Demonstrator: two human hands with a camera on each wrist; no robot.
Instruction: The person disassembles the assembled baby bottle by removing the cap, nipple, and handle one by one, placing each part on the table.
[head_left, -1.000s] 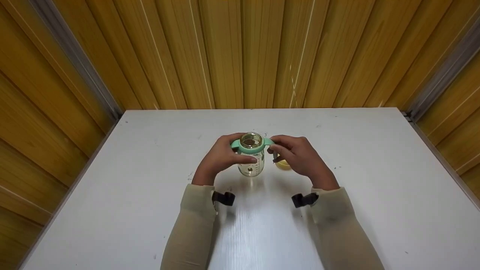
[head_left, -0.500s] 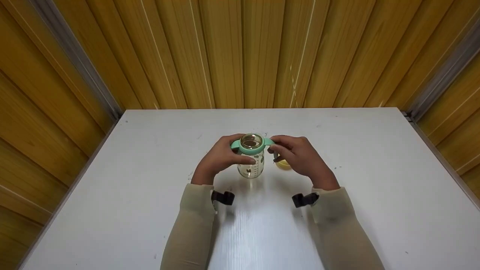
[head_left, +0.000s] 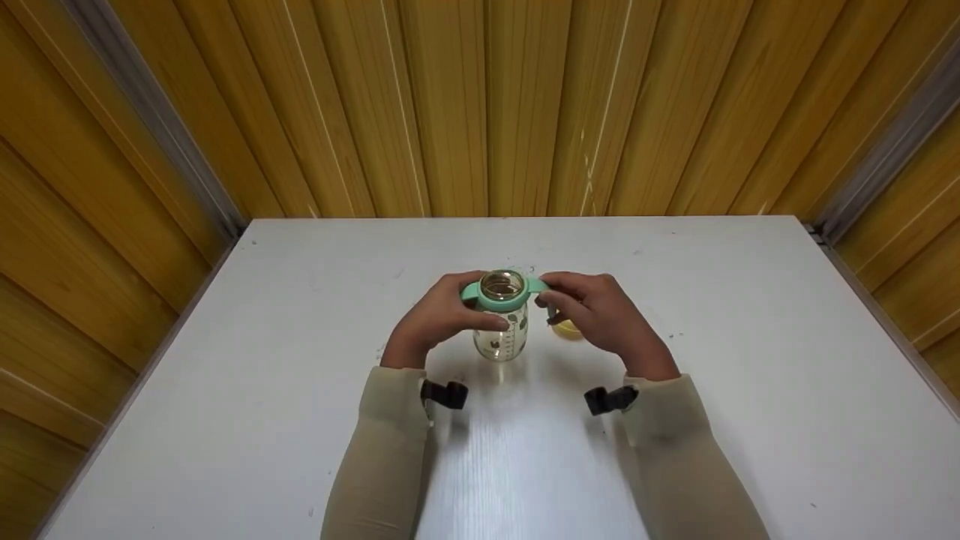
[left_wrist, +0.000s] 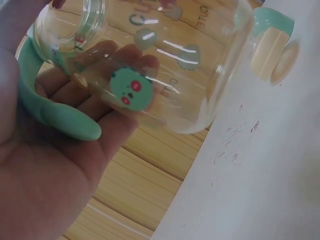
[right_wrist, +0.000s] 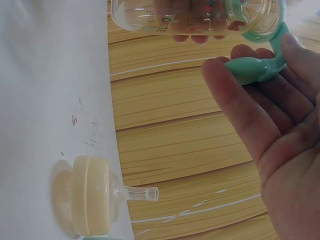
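Note:
A clear, uncapped baby bottle [head_left: 501,341] stands about upright between both hands, its open mouth facing up. Round its neck sits a green handle ring [head_left: 501,304] with a handle on each side. My left hand [head_left: 439,315] grips the bottle's body, thumb in front and fingers behind; in the left wrist view one green handle [left_wrist: 65,120] lies across that palm. With thumb and fingers, my right hand [head_left: 596,311] holds the other handle [right_wrist: 250,69]. Whether the bottle's base touches the table, I cannot tell.
A pale yellow bottle collar [right_wrist: 92,195] with a clear tube pointing up sits on the white table [head_left: 300,360], partly behind my right hand in the head view. Something green [left_wrist: 274,21] lies beside it. Yellow wood-look panels [head_left: 450,112] rise behind the table.
The bottle has turned slightly, its printed marks shifting left, and it has come a little towards me with the ring. My left hand has shifted slightly too; the right has stayed nearly still.

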